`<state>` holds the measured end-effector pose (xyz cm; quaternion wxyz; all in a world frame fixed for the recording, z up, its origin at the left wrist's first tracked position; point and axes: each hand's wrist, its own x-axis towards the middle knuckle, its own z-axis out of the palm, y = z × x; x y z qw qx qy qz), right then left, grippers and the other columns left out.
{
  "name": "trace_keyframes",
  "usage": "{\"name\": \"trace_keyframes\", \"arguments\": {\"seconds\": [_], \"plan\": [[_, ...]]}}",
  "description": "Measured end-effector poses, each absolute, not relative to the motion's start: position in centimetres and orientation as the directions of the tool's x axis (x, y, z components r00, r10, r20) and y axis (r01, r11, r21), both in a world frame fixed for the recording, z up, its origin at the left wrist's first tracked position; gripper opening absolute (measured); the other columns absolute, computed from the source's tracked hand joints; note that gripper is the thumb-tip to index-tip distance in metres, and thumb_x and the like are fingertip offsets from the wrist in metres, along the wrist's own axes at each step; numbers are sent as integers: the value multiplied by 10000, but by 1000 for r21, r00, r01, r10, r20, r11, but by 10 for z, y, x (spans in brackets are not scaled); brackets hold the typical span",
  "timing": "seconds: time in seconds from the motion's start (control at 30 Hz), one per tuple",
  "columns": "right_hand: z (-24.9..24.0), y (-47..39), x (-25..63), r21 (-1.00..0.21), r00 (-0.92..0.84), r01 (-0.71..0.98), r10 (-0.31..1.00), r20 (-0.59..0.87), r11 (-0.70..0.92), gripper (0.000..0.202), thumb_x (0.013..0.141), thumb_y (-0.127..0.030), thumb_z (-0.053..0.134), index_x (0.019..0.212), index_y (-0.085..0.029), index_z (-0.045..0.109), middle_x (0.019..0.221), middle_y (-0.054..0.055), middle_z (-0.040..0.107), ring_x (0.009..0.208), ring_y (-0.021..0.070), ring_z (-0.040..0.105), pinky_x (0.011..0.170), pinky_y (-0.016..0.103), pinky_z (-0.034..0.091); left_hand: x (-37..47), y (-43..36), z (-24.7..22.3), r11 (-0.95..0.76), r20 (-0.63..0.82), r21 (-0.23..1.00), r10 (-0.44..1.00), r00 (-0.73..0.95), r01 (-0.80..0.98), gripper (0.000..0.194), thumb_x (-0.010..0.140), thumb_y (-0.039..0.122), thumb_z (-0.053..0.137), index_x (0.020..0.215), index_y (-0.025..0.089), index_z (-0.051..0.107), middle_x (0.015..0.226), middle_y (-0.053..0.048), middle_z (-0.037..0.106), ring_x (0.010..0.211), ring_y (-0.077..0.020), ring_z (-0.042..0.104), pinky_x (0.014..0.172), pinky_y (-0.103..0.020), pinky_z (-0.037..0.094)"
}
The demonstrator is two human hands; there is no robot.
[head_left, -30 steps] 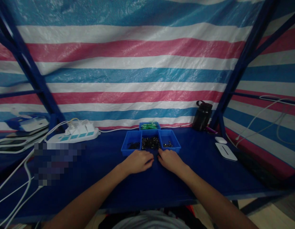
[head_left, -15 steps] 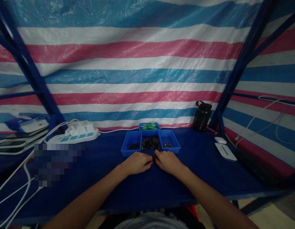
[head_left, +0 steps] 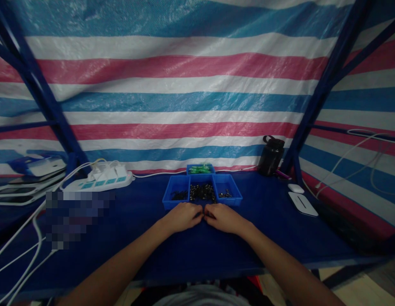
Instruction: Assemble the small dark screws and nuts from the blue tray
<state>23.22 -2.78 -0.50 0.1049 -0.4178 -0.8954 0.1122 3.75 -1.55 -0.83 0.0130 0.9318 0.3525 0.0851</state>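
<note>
My left hand (head_left: 185, 216) and my right hand (head_left: 223, 217) meet fingertip to fingertip over the blue table, just in front of the blue bins. Both have bent, closed fingers; whatever they hold is too small or hidden to make out. The left bin (head_left: 167, 197) has dark small parts in it, the middle bin holds a heap of black and shiny parts (head_left: 202, 191), and the right bin (head_left: 238, 194) a few metallic pieces. Behind them, a small blue bin holds green pieces (head_left: 200, 168).
A white power strip (head_left: 112, 183) with plugs and cables lies at the left, near stacked devices (head_left: 21, 191). A black bottle (head_left: 271, 156) stands at the back right. Further right lie a white flat device (head_left: 302, 204) and a small white case (head_left: 296, 188).
My right hand has moved slightly left, so its fingertips now meet those of my left hand. My left hand has hardly moved.
</note>
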Motion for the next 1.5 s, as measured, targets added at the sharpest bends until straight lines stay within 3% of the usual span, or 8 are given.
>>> {"name": "trace_keyframes", "arguments": {"seconds": [0.17,0.4,0.67,0.87,1.13,1.5], "plan": [[-11,-22,236,-361,-652,668,746,137,651,93,851,-229,506,876,-160,561,753,23,631,681,137,566,586,225,311,38,-14,-8,-750,129,100,661,739,653,139,882,278,483,904,185,583,790,-27,654,726,-181,628,600,-232,413],[-11,-22,237,-347,-656,667,740,144,659,81,849,-226,514,842,-158,558,719,20,623,655,133,556,560,229,291,39,-15,-6,-778,101,100,628,771,621,133,901,237,447,890,180,567,796,-29,656,739,-173,637,619,-221,423],[-13,-19,238,-304,-697,640,699,156,706,235,920,-294,436,870,-155,618,814,59,667,714,156,590,624,243,341,39,-18,-3,-766,106,7,640,761,643,171,945,255,373,900,183,522,764,-26,650,697,-184,640,586,-234,438],[-11,-19,237,-302,-649,684,743,165,665,203,899,-288,472,858,-154,619,749,47,657,663,148,584,582,236,322,40,-18,-4,-747,88,-7,662,744,665,172,954,269,356,931,183,504,764,-34,651,701,-193,647,590,-242,455],[-10,-17,240,-381,-641,665,753,148,642,150,870,-285,522,904,-166,607,743,25,658,657,136,584,571,216,324,40,-18,-4,-737,89,-18,672,735,676,191,963,288,334,944,188,495,756,-35,646,694,-195,645,593,-247,457],[-5,-19,240,-394,-634,653,752,182,646,159,885,-269,496,930,-175,615,723,16,652,644,130,578,578,214,327,37,-17,-4,-735,105,5,675,730,678,211,965,314,329,990,192,499,777,-40,649,720,-200,647,621,-256,464]]}}
